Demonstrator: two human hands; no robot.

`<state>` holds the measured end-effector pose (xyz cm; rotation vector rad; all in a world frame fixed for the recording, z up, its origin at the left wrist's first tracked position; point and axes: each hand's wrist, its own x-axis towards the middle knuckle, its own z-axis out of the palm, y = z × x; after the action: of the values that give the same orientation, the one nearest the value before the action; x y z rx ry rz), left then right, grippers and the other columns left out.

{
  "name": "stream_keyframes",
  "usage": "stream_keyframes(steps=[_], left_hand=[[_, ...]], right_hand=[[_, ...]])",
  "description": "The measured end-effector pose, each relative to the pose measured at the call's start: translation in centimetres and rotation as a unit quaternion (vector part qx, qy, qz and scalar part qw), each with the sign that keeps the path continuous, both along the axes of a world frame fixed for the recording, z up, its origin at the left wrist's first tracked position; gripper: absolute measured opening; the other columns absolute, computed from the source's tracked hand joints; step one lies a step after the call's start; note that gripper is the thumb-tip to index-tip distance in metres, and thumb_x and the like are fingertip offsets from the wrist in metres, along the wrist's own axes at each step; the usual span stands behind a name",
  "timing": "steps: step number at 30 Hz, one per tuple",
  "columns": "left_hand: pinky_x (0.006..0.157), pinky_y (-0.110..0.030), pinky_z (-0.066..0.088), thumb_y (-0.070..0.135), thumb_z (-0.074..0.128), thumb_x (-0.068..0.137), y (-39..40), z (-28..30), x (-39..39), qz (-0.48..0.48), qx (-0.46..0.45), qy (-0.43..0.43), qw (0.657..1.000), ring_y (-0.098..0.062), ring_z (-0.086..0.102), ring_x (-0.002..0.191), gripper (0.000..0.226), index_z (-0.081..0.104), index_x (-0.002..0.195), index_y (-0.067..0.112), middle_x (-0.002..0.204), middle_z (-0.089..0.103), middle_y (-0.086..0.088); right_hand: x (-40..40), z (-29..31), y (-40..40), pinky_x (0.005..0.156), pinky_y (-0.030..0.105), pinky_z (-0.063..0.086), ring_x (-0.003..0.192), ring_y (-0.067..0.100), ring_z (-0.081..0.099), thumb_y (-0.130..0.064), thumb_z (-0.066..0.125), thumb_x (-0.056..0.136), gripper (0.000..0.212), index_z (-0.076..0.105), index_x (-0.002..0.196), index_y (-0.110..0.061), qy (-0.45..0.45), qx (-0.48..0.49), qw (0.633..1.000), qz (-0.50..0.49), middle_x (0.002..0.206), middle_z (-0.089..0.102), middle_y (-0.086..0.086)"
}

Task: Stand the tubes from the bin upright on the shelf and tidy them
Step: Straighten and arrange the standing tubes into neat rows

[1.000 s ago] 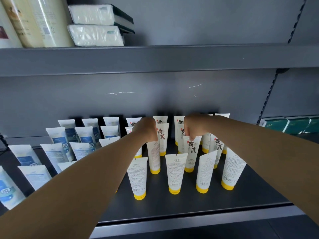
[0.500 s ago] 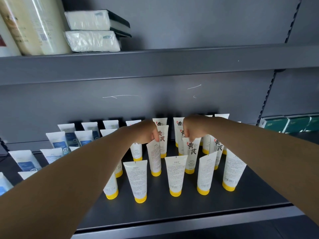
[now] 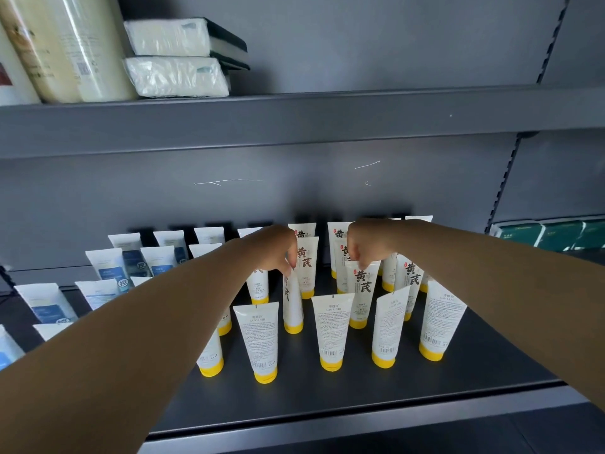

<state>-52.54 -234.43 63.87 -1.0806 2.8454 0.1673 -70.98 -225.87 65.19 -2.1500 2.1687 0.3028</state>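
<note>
Left tube [image 3: 292, 303] turned (edge-on) — fingertips [image 3: 288, 268] pinching top.

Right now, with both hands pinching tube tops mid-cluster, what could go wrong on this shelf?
1. The left hand pinches a turned white yellow-capped tube among close neighbours; twisting it could topple them.
2. The right hand grips another yellow-capped tube; either forearm could sweep the front row.
3. All stand on narrow caps, likely tippy.

The dark grey metal shelf [image 3: 360, 407] carries upright white yellow-capped tubes [image 3: 332, 332] at centre and white blue-labelled tubes [image 3: 108, 270] toward nine o'clock.
</note>
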Motion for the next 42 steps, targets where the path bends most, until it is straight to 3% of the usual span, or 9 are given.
stream_keyframes(steps=[2, 6, 12, 17, 21, 26, 32, 39, 42], left_hand=[[0.072, -0.024, 0.052, 0.017, 0.071, 0.082, 0.1, 0.1, -0.1, 0.004, 0.006, 0.011, 1.0, -0.015, 0.063, 0.078, 0.026, 0.07, 0.107, 0.01, 0.106, 0.071, -0.005], [0.052, -0.011, 0.037, 0.015, 0.068, 0.084, 0.3, -0.3, -0.4, 0.016, 0.023, 0.054, 0.998, -0.011, 0.058, 0.074, 0.024, 0.07, 0.107, 0.007, 0.108, 0.07, -0.005], [0.051, -0.01, 0.035, 0.015, 0.068, 0.084, 0.3, -0.6, -1.0, 0.024, 0.019, 0.086, 0.996, -0.007, 0.054, 0.062, 0.023, 0.071, 0.105, 0.008, 0.103, 0.072, -0.005], [0.077, -0.022, 0.046, 0.016, 0.07, 0.082, 0.3, -0.9, -1.7, 0.038, 0.015, 0.097, 0.994, -0.019, 0.067, 0.088, 0.022, 0.072, 0.103, 0.007, 0.103, 0.072, -0.007], [0.083, -0.028, 0.049, 0.016, 0.07, 0.082, 0.4, -1.0, -2.1, 0.043, 0.013, 0.096, 0.994, -0.022, 0.067, 0.092, 0.022, 0.073, 0.102, 0.007, 0.101, 0.073, -0.008], [0.083, -0.027, 0.048, 0.016, 0.069, 0.083, 0.5, -1.0, -2.1, 0.047, 0.009, 0.1, 0.994, -0.022, 0.067, 0.094, 0.023, 0.072, 0.104, 0.007, 0.102, 0.072, -0.008], [0.085, -0.027, 0.048, 0.015, 0.068, 0.083, 0.5, -0.9, -2.0, 0.042, 0.013, 0.108, 0.993, -0.021, 0.066, 0.096, 0.023, 0.072, 0.105, 0.007, 0.105, 0.072, -0.008], [0.085, -0.027, 0.049, 0.016, 0.068, 0.083, 0.6, -0.8, -2.5, 0.039, 0.018, 0.1, 0.994, -0.022, 0.066, 0.096, 0.026, 0.071, 0.107, 0.006, 0.106, 0.071, -0.009], [0.077, -0.027, 0.047, 0.017, 0.068, 0.083, 0.9, -0.7, -2.8, 0.046, 0.011, 0.085, 0.995, -0.026, 0.066, 0.093, 0.026, 0.069, 0.104, 0.0, 0.1, 0.071, -0.012]], right_hand=[[-0.1, 0.1, 0.2, 0.089, 0.028, 0.051, 0.096, 0.017, 0.062, -0.017, 0.069, 0.083, 0.026, 0.069, 0.109, -0.011, -0.007, 0.007, 1.0, -0.005, 0.111, 0.068, 0.002], [-0.1, 0.6, 0.6, 0.092, 0.028, 0.05, 0.102, 0.018, 0.061, -0.016, 0.066, 0.085, 0.022, 0.07, 0.107, -0.011, -0.018, -0.003, 1.0, -0.011, 0.112, 0.067, 0.002], [-0.5, 0.5, 0.8, 0.088, 0.023, 0.047, 0.092, 0.011, 0.057, -0.013, 0.066, 0.086, 0.016, 0.072, 0.101, -0.013, -0.038, -0.018, 0.999, -0.011, 0.11, 0.068, 0.0], [-0.6, 0.3, 0.6, 0.085, 0.021, 0.046, 0.09, 0.01, 0.057, -0.013, 0.066, 0.086, 0.014, 0.072, 0.098, -0.014, -0.035, -0.028, 0.999, -0.006, 0.107, 0.068, -0.001], [-0.7, 0.3, 0.5, 0.081, 0.019, 0.045, 0.088, 0.011, 0.059, -0.013, 0.066, 0.085, 0.012, 0.072, 0.095, -0.015, -0.047, -0.027, 0.998, -0.014, 0.105, 0.068, -0.002], [-0.6, 0.3, 0.0, 0.082, 0.023, 0.051, 0.089, 0.016, 0.066, -0.014, 0.068, 0.084, 0.011, 0.073, 0.093, -0.018, -0.058, -0.009, 0.998, -0.021, 0.1, 0.071, 0.001], [-0.2, 0.5, 0.1, 0.085, 0.022, 0.046, 0.091, 0.011, 0.057, -0.012, 0.065, 0.085, 0.016, 0.072, 0.1, -0.013, -0.057, -0.024, 0.998, -0.023, 0.107, 0.068, -0.002], [-0.2, 0.7, 0.4, 0.09, 0.029, 0.051, 0.097, 0.018, 0.063, -0.013, 0.066, 0.084, 0.014, 0.073, 0.096, -0.013, -0.05, -0.015, 0.998, -0.025, 0.106, 0.07, 0.003], [-0.1, 0.8, 0.5, 0.091, 0.033, 0.052, 0.102, 0.027, 0.064, -0.017, 0.065, 0.084, 0.02, 0.072, 0.099, -0.006, -0.039, -0.003, 0.999, -0.025, 0.108, 0.069, 0.012]])
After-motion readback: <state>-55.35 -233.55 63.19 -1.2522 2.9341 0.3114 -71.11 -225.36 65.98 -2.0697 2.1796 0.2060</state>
